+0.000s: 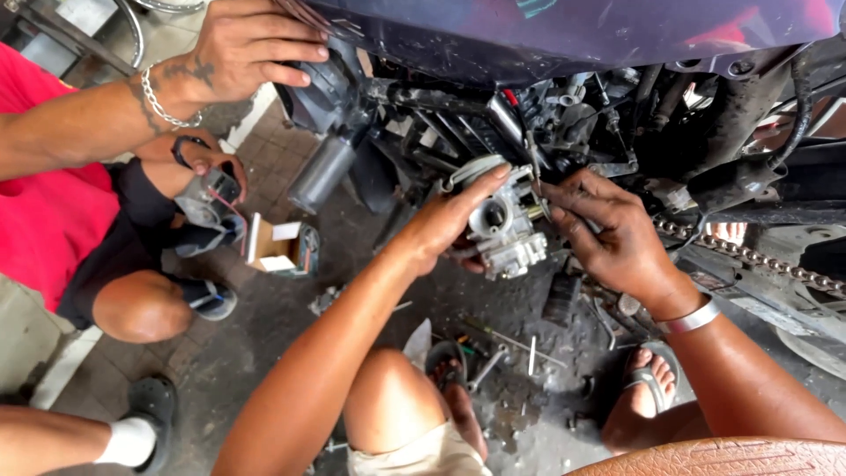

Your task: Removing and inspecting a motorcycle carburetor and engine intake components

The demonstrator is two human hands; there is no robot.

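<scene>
While the person crouches low beside the motorcycle, both hands are up at its exposed engine bay, working on a silver carburetor that sits just under the dark bodywork, among hoses and cables. The left hand is curled around the carburetor's left side, fingers stretched over its top and thumb underneath, so it has a firm hold of the part. The right hand, grimy with oil, is closed in a pinch at the carburetor's right edge, fingertips pressed together against a small fitting there; what exactly they pinch is too small to tell. A metal bracelet sits on that wrist. Just right of the hands the drive chain runs off towards the edge of the view. Below, the person's feet in sandals rest on the dirty floor, with loose tools and bits of metal scattered between them. To the left sits another person in a red shirt and dark shorts, one hand laid on the front of the motorcycle's body, the other hand holding a small grey part near their knee. A small open cardboard box lies on the floor next to that knee, well apart from the carburetor
</scene>
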